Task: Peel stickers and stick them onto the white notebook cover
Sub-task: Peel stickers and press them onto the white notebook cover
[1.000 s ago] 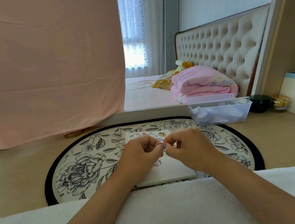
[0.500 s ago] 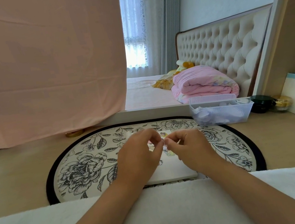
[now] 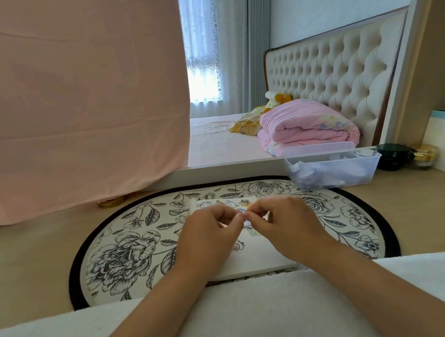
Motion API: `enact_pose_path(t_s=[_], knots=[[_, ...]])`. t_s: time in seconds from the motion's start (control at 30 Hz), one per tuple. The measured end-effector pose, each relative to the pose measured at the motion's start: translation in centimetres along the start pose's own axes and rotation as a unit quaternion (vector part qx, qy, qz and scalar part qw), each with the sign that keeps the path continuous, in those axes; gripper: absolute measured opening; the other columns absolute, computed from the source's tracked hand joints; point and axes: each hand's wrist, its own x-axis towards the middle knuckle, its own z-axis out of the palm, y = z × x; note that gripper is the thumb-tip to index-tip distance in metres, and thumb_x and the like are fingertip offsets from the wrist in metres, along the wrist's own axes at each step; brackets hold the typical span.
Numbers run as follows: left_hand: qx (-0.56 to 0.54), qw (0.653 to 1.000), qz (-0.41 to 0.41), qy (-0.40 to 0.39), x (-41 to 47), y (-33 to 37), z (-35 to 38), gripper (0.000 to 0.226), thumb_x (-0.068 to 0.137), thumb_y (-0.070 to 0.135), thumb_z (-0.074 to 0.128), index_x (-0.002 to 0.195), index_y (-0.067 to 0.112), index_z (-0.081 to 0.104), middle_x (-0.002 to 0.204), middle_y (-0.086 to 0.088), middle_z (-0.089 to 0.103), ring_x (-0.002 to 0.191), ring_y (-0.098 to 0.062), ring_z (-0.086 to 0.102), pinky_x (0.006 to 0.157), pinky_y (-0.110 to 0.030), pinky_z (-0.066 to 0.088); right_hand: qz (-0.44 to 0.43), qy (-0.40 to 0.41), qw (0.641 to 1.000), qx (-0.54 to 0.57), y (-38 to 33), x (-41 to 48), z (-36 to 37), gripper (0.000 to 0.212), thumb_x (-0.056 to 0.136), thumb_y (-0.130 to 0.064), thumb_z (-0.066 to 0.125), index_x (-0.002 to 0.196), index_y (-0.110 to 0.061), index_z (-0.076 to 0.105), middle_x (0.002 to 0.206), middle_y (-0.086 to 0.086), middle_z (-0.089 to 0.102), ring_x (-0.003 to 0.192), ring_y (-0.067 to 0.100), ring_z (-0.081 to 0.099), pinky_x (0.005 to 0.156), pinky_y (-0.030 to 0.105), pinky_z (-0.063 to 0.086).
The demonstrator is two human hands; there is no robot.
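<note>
Just above the white notebook [image 3: 256, 259], both hands were brought together, the fingertips [image 3: 239, 219] of the left hand [image 3: 208, 237] and the right hand [image 3: 286, 225] being pressed tip to tip in a pinch. Whatever was held between them was too small to be made out; it was judged to be a sticker, perhaps with its backing. The remaining fingers of each hand were curled in towards the palm.

The notebook was laid flat on a round floral mat [image 3: 127, 244], its near edge close to a white cloth [image 3: 243, 328] in the foreground, and much of its cover was hidden by the hands. Several cartoon stickers [image 3: 239, 245] were seen already fixed to the cover, some at the far edge and one beside the left hand. A clear plastic basket [image 3: 335, 175] was set well apart to the right.

A sticker of this kind was expected to be almost weightless, thin and limp, and liable to curl, crease or fold onto its own adhesive. It was judged best taken by a corner or bare edge, with nail tips rather than pads, so that little glue would be touched. Any backing was expected to be slick and somewhat stiffer. The notebook, by contrast, was thought stiff and heavy enough to be left lying unheld while a sticker was pressed down.
</note>
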Motion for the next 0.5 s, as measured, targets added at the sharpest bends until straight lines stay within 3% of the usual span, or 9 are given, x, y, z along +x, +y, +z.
enact_pose_path(t_s=[0.23,0.4,0.5], knots=[[-0.001,1.0,0.021,-0.017,0.11,-0.1,0.13,0.011,0.088,0.034,0.067,0.078,0.032,0.069,0.071,0.018,0.068,0.063,-0.013,0.062,0.068,-0.042,0.056,0.005,-0.013,1.0,0.016,0.09,0.03,0.11,0.014,0.093,-0.038,0.065,0.09,-0.032,0.076,0.076,-0.018,0.068,0.067,0.005,0.06,0.068,0.027,0.051],[-0.014,0.999,0.031,-0.03,0.17,-0.33,0.17,0.013,0.091,0.033,0.064,0.078,0.033,0.067,0.072,0.006,0.068,0.067,-0.018,0.062,0.069,-0.044,0.056,0.056,-0.028,0.991,0.115,0.15,0.05,0.39,0.015,0.093,-0.031,0.066,0.082,-0.029,0.075,0.064,-0.019,0.064,0.057,0.007,0.061,0.063,0.028,0.053],[-0.027,0.999,0.027,-0.03,0.14,-0.11,0.09,0.014,0.093,0.029,0.063,0.08,0.029,0.066,0.074,0.005,0.068,0.067,-0.014,0.06,0.069,-0.04,0.054,0.105,-0.047,0.969,0.219,-0.44,-0.02,0.25,0.016,0.095,-0.023,0.066,0.082,-0.018,0.074,0.068,-0.007,0.067,0.048,0.008,0.057,0.051,0.018,0.044]])
